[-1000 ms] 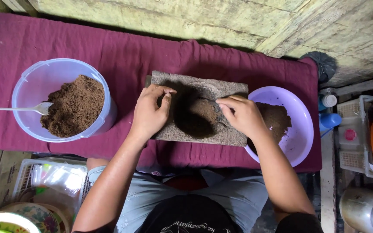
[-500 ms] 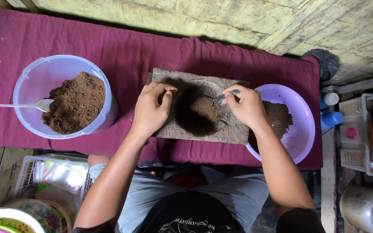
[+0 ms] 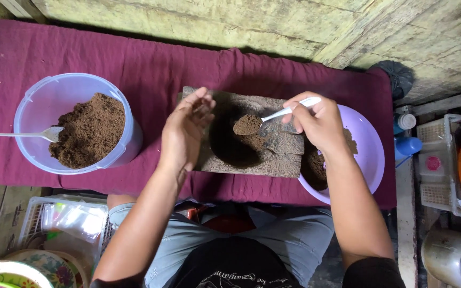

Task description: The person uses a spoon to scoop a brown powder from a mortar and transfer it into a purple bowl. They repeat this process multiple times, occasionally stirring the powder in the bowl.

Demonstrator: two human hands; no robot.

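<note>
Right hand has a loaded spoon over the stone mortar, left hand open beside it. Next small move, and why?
Probably tip the spoon into the cupped left hand: the right hand holds it heaped with brown powder above the mortar hollow, and the left palm waits open right beside it.

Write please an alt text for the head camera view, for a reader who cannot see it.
Seen from above, a person's right hand holds a white spoon heaped with brown powder over a hollowed stone slab, while the left hand hovers open beside it. The slab lies on a maroon cloth, between a clear tub of powder and a purple bowl.
</note>
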